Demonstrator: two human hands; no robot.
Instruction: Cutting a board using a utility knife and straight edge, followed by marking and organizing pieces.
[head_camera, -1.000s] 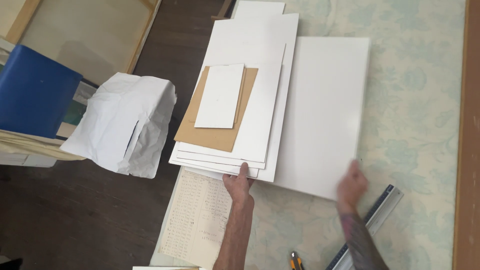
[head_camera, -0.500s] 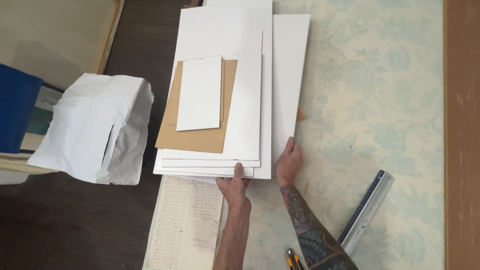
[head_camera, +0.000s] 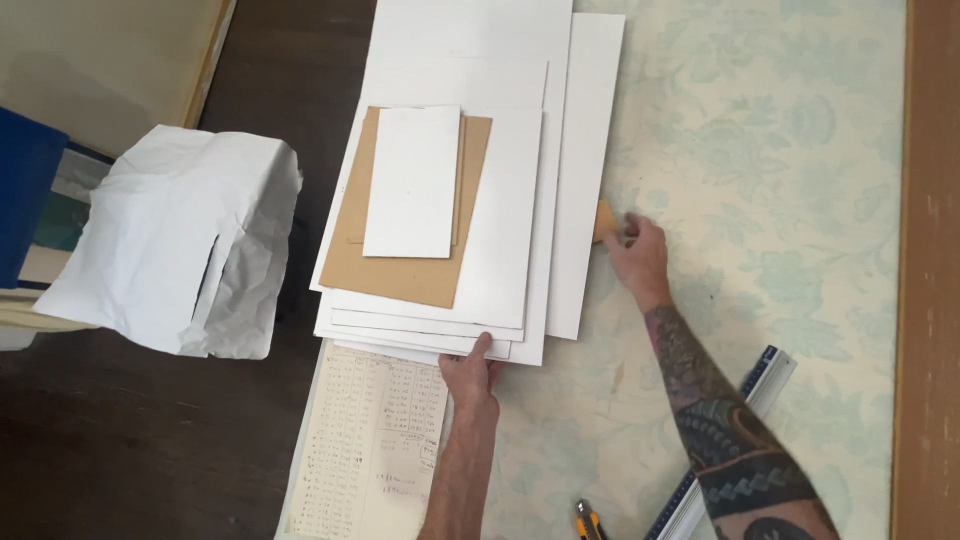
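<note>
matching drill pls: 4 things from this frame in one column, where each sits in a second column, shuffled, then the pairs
Things:
1. left hand
2. right hand
3. crumpled white paper
4. utility knife

Places:
A. at the bottom edge of the frame, between the forearms
B. at the near edge of the stack of white boards
C. left of the stack, over the dark floor
D. right of the stack, at a small tan piece

Pairs: 1-B, 2-D, 3-C, 4-A
</note>
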